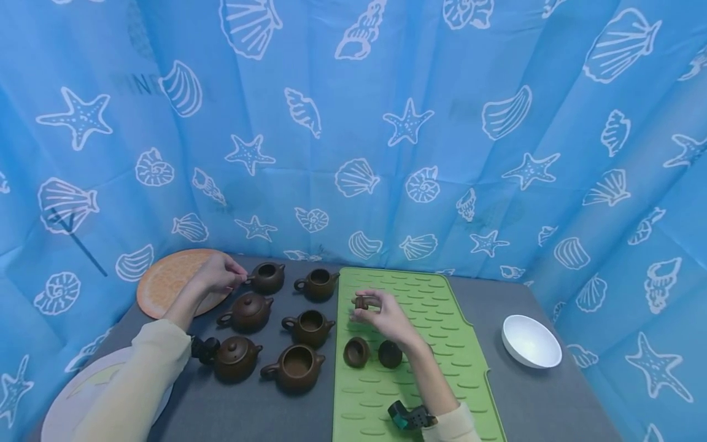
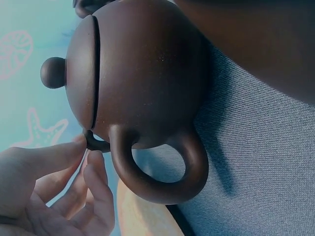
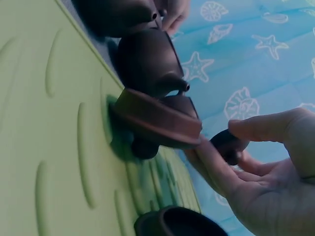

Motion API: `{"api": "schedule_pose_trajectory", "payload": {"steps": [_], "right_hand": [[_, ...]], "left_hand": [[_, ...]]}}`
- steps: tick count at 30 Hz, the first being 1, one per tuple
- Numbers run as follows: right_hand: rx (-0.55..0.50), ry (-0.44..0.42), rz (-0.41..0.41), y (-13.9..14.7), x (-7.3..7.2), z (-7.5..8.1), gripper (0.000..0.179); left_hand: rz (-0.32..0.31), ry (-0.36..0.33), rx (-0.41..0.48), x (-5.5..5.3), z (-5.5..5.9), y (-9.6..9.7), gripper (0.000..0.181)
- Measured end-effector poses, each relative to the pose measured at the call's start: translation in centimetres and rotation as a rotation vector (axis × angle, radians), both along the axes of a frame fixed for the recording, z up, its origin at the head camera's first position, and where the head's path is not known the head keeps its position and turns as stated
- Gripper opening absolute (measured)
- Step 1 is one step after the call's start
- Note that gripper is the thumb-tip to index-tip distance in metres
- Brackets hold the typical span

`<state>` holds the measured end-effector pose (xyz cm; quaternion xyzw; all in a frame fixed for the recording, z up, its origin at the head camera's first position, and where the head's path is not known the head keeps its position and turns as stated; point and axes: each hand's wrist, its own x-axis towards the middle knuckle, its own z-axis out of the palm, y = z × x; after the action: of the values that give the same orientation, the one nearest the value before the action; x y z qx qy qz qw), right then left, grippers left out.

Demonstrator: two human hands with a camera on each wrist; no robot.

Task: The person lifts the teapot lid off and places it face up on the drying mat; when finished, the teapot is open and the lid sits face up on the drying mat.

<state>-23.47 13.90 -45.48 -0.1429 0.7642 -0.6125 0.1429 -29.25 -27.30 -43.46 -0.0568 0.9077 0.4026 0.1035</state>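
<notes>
My left hand (image 1: 220, 274) pinches the handle of a lidless brown teapot (image 1: 268, 279) at the back left of the table. In the left wrist view a lidded teapot (image 2: 152, 73) stands in front and hides most of the pinched one; only a bit of its handle (image 2: 100, 145) shows at my fingertips. Over the green mat, my right hand (image 1: 386, 316) holds a small brown teapot lid (image 1: 361, 302) between thumb and fingers. Two more lids lie on the mat below that hand, a left one (image 1: 356, 352) with its hollow side up and a right one (image 1: 390, 354).
Lidless teapots (image 1: 309, 328) stand in a column along the left edge of the green mat (image 1: 364, 405). Another lidded teapot (image 1: 234, 360) is nearer my left sleeve. An orange round placemat (image 1: 171, 279) and a pale one (image 1: 61, 405) lie left; a white bowl (image 1: 531, 344) stands right.
</notes>
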Motion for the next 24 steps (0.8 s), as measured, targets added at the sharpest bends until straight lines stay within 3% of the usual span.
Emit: {"api": "schedule_pose_trajectory", "payload": {"steps": [5, 12, 19, 24], "right_hand": [[-0.016, -0.071, 0.025, 0.3, -0.2, -0.5, 0.057], [0.009, -0.084, -0.009, 0.7, -0.5, -1.1, 0.05], [0.196, 0.1, -0.01, 1.0, -0.7, -1.9, 0.041], [0.178, 0.123, 0.05, 0.9, -0.7, -2.2, 0.041]], "left_hand": [[-0.001, 0.003, -0.002, 0.1, 0.1, 0.0, 0.02], [0.001, -0.002, 0.0, 0.2, 0.2, -0.1, 0.021], [-0.009, 0.009, 0.001, 0.4, 0.2, -0.1, 0.021], [-0.007, 0.012, 0.001, 0.4, 0.1, 0.0, 0.021]]}}
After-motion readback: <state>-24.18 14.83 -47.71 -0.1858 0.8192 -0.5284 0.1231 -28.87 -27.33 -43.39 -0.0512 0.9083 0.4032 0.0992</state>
